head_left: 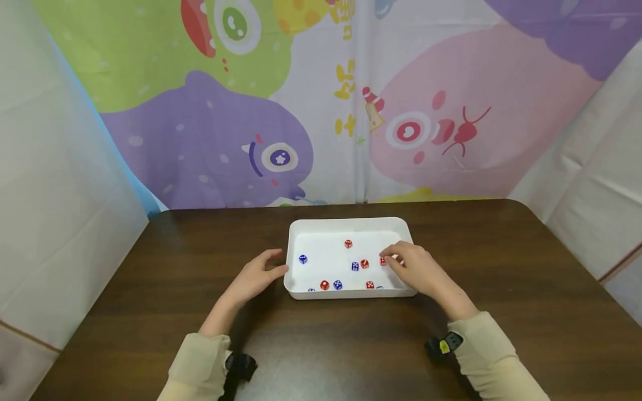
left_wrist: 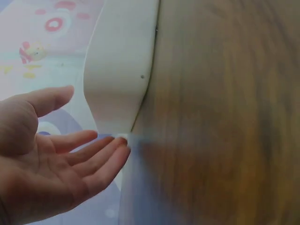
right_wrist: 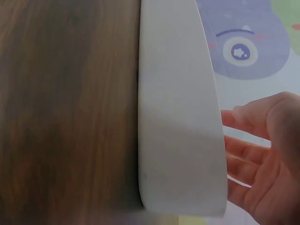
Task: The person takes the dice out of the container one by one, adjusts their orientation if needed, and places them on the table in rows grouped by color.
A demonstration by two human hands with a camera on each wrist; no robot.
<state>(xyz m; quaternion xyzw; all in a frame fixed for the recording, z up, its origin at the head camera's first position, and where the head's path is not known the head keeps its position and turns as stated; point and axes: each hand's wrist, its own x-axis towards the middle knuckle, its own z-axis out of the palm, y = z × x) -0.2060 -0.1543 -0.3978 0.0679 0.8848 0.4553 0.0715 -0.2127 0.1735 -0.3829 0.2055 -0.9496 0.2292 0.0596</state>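
A shallow white tray (head_left: pixel 351 224) holds several small red and blue dice, among them a blue die (head_left: pixel 303 259) at the left and a red die (head_left: pixel 348 244) towards the back. My left hand (head_left: pixel 258 275) is beside the tray's left end, thumb near the rim, fingers relaxed and apart. Over the right end is my right hand (head_left: pixel 413 266), its thumb and index fingertips right at a red die (head_left: pixel 383 260); I cannot tell whether they pinch it. In the right wrist view the tray wall (right_wrist: pixel 180 117) hides part of those fingers.
The tray stands on a dark brown wooden table (head_left: pixel 321 334). Behind it hangs a cartoon-printed curtain (head_left: pixel 331 150), with white sheets at both sides. Another blue die (head_left: pixel 355 266) lies beside a red one (head_left: pixel 364 263). The front wall partly hides dice along it.
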